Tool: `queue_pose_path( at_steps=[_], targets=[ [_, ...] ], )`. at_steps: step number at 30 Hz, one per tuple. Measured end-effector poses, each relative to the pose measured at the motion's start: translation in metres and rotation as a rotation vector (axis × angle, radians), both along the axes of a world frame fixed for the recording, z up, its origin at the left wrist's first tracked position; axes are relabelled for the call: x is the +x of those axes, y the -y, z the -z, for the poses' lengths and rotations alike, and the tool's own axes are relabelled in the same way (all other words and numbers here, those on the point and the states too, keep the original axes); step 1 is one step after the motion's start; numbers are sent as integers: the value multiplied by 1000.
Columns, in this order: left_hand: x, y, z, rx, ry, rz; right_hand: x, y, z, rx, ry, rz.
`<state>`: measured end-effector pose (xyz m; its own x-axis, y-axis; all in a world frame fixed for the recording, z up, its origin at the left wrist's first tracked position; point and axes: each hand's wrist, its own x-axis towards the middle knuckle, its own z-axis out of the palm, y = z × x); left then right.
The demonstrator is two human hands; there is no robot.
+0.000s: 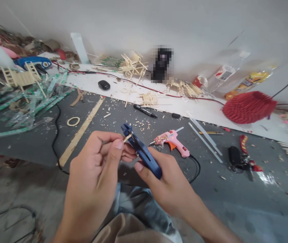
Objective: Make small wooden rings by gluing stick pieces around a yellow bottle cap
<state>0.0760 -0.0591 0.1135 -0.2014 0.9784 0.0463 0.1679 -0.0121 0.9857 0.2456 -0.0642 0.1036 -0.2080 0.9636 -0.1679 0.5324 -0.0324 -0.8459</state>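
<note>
Between the thumb and forefinger of my left hand (pixel 93 168) is a short piece of thin wooden stick (pixel 127 138). My right hand (pixel 170 180) is wrapped round a blue cutter (pixel 145 155), whose jaws meet the stick just past my left fingertips. Whether the blades are fully closed on it is too small to tell. Just beyond my right hand, a pink glue gun (pixel 170 137) lies on its side on the grey tabletop (pixel 209 195), with wood bits on its front. Small cut stick pieces (pixel 145 125) are scattered ahead of my hands.
Small stick-built models (pixel 133 65) stand along the wall, near a pixelated dark object (pixel 162 64). A black marker (pixel 145 110), clear glue sticks (pixel 206 140) and keys (pixel 245 160) lie about. Plastic wrappers (pixel 34 101) heap at left; a red folded-paper piece (pixel 250 107) lies right. A black cord (pixel 55 138) crosses the edge.
</note>
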Motion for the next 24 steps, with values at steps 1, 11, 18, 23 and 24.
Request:
queue_pose_path(
  at_steps=[1, 11, 18, 23, 24],
  targets=[
    [3, 1, -2, -5, -11, -18, -1, 0, 0, 10, 32, 12],
    [5, 5, 7, 34, -47, -52, -13, 8, 1, 61, 280, 117],
    [-5, -1, 14, 76, -40, -4, -13, 3, 4, 154, 549, 100],
    [-8, -22, 9, 15, -94, 51, -13, -13, 0, 263, 803, 4],
    [-8, -28, 8, 13, -91, 43, -13, -18, -2, 270, 821, -2]
  ],
)
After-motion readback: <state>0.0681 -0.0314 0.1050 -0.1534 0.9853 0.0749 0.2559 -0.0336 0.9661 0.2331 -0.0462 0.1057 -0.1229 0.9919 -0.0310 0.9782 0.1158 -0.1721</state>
